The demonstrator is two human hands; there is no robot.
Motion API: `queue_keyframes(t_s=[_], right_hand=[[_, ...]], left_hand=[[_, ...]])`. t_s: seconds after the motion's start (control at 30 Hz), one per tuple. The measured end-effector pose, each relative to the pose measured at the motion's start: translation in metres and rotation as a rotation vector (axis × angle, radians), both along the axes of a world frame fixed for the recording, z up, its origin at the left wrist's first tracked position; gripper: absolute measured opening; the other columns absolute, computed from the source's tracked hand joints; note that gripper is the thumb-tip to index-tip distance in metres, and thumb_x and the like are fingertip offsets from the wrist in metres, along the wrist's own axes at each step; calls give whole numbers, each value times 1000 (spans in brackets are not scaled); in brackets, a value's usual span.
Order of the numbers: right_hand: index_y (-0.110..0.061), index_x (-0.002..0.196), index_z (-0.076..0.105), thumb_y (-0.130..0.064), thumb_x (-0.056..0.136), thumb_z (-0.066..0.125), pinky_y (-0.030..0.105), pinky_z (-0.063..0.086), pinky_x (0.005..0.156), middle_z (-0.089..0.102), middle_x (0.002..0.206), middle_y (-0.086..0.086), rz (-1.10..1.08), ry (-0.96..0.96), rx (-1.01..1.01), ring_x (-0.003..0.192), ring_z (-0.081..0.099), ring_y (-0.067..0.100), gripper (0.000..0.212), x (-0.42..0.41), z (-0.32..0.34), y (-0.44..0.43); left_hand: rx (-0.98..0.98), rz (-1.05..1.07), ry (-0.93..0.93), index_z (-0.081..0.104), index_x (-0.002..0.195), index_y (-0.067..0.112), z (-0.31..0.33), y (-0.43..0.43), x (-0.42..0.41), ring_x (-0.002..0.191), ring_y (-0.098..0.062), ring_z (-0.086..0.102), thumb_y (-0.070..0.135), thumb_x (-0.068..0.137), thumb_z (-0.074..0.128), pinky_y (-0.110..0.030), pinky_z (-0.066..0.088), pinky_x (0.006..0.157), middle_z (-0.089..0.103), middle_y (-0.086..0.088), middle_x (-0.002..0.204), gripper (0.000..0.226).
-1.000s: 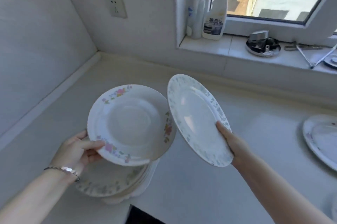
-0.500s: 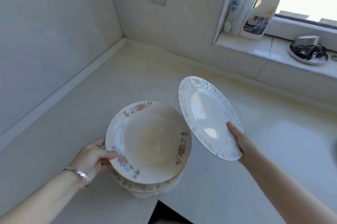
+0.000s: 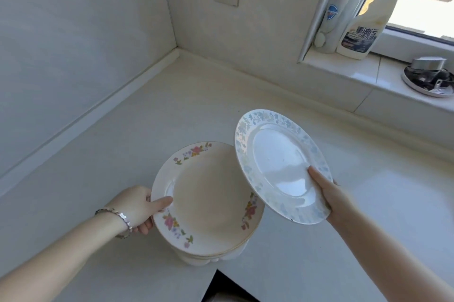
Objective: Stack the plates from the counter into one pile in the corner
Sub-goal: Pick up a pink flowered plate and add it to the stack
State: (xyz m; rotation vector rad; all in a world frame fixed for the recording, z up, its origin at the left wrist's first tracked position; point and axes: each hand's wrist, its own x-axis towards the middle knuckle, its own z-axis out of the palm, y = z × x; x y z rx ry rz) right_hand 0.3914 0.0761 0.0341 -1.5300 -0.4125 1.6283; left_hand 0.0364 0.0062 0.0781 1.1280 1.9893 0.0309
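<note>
- White porcelain, the blue-rimmed plate (image 3: 280,166) was in the air, tilted, with its face turned up and to the left; its long axis ran from upper left to lower right.
- The right hand (image 3: 329,193) pinched its lower right rim, thumb on the face.
- The pink-flowered plate (image 3: 208,198) lay nearly flat on top of a pile (image 3: 208,258), above the counter (image 3: 147,117) near its front edge.
- The left hand (image 3: 137,206) gripped this plate's left rim, thumb on top, fingers under.

Pink-flowered plate pile (image 3: 208,198); blue-rimmed plate (image 3: 282,166) tilted alongside
</note>
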Motion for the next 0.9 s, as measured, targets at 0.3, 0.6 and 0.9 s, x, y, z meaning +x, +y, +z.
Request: queue_keyframes(t_s=[0.3,0.6,0.9], right_hand=[[-8,119,59,-24,78,71,29,56,46,75,65,1,-30,-26,-1,53,71,18,46,-2,-2,-9],[-13,82,65,-19,76,73,25,56,44,69,77,8,65,-224,59,44,65,11,11,-34,11,-15],[-21,78,64,-23,77,73,33,56,63,69,81,3,217,-362,145,73,66,21,9,-75,19,-10]], left_hand=[[304,133,60,51,101,19,-22,-9,12,92,-23,64,49,90,43,-34,51,80,65,-2,104,33],[568,500,-347,35,143,22,-35,-6,33,132,-20,43,14,97,41,-35,31,111,43,-1,146,47],[592,424,-289,34,143,20,-42,-6,31,134,-14,37,14,97,39,-20,25,102,39,3,148,46]])
